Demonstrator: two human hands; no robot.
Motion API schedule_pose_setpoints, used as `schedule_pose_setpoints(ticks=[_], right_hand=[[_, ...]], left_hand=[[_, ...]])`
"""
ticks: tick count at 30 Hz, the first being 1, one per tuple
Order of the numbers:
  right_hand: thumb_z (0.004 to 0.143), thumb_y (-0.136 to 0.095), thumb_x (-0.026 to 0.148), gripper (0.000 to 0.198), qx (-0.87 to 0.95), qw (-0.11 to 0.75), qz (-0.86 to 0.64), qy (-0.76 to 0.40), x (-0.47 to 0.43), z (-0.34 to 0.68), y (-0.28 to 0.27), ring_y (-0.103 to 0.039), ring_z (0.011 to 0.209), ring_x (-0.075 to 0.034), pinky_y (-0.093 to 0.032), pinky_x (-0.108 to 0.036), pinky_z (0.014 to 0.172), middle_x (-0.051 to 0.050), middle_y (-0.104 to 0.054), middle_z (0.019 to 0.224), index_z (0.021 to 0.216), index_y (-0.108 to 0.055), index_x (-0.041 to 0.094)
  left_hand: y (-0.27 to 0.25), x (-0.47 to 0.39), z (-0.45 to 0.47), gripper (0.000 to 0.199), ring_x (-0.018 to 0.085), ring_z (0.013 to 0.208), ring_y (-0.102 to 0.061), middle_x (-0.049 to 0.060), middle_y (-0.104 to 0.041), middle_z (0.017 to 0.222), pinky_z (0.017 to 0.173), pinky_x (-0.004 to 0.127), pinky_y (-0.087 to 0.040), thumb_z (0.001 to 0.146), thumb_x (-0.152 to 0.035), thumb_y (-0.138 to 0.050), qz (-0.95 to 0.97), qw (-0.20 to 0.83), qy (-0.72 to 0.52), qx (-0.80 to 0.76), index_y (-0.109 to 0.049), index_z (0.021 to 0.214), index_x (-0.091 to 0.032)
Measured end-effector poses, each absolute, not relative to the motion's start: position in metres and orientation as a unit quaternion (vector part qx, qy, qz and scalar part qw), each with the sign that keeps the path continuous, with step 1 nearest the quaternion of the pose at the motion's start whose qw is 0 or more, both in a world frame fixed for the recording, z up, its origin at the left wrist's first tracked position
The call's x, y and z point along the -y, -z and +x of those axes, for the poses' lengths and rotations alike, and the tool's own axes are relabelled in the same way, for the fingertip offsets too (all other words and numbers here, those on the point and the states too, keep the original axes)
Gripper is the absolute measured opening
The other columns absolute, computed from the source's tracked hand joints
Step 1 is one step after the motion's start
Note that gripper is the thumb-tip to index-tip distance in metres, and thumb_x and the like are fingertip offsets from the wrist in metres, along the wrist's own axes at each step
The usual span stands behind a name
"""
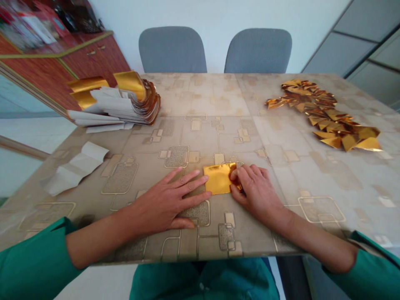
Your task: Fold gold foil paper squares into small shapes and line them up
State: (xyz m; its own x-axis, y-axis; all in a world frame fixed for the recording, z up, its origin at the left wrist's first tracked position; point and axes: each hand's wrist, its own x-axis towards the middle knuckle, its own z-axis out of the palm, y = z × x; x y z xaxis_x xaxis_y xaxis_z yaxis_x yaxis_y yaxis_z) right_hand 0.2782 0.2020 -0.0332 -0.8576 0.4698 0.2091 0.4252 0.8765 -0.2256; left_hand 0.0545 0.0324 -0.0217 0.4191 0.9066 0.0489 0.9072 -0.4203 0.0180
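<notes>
A folded sheet of gold foil paper (219,178) lies flat on the table in front of me. My left hand (170,198) rests beside it with fingers spread, the fingertips just touching its left edge. At the right end, the curled fingers of my right hand (254,187) pinch the paper's edge, hiding that corner. Far left stands a thick stack of gold-and-white paper sheets (118,104), bent and fanned out. To the far right lies a pile of folded gold paper pieces (328,112).
A creased pale paper sheet (78,164) lies near the left edge of the patterned table (206,135). Two grey chairs (172,50) stand beyond the far edge. A reddish wooden cabinet (90,60) with bagged items on top is at the back left.
</notes>
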Motion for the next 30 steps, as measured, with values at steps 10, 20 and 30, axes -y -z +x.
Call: schedule_pose_setpoints(ticks=[10, 20, 30], right_hand=[[0.084, -0.053, 0.02, 0.006, 0.958, 0.141, -0.245, -0.058, -0.199, 0.273, 0.034, -0.049, 0.084, -0.023, -0.027, -0.036, 0.079, -0.004, -0.062, 0.087, 0.09, -0.055, 0.02], [0.081, -0.057, 0.02, 0.012, 0.949, 0.148, -0.262, -0.098, -0.201, 0.29, 0.032, -0.052, 0.087, -0.024, -0.032, -0.037, 0.082, -0.004, -0.062, 0.09, 0.094, -0.056, 0.02], [0.091, -0.048, 0.015, 0.017, 0.967, 0.115, -0.1, -0.204, -0.221, 0.273, 0.004, -0.054, 0.09, -0.019, -0.038, -0.032, 0.079, -0.006, -0.064, 0.096, 0.101, -0.061, 0.018]], left_hand=[[0.017, -0.046, 0.091, 0.042, 0.027, 0.127, -0.051, 0.012, -0.058, 0.136, 0.111, 0.044, -0.036, 0.096, -0.035, -0.06, -0.822, 0.037, 0.095, 0.561, -0.054, 0.132, -0.014], [0.023, -0.054, 0.091, 0.037, 0.025, 0.112, -0.057, 0.009, -0.063, 0.123, 0.101, 0.043, -0.042, 0.093, -0.031, -0.063, -0.831, 0.029, 0.094, 0.548, -0.057, 0.127, -0.016], [0.016, -0.075, 0.093, 0.017, 0.022, 0.097, -0.057, 0.007, -0.064, 0.1, 0.092, 0.04, -0.048, 0.094, -0.026, -0.06, -0.816, -0.021, 0.14, 0.561, -0.066, 0.108, -0.017]])
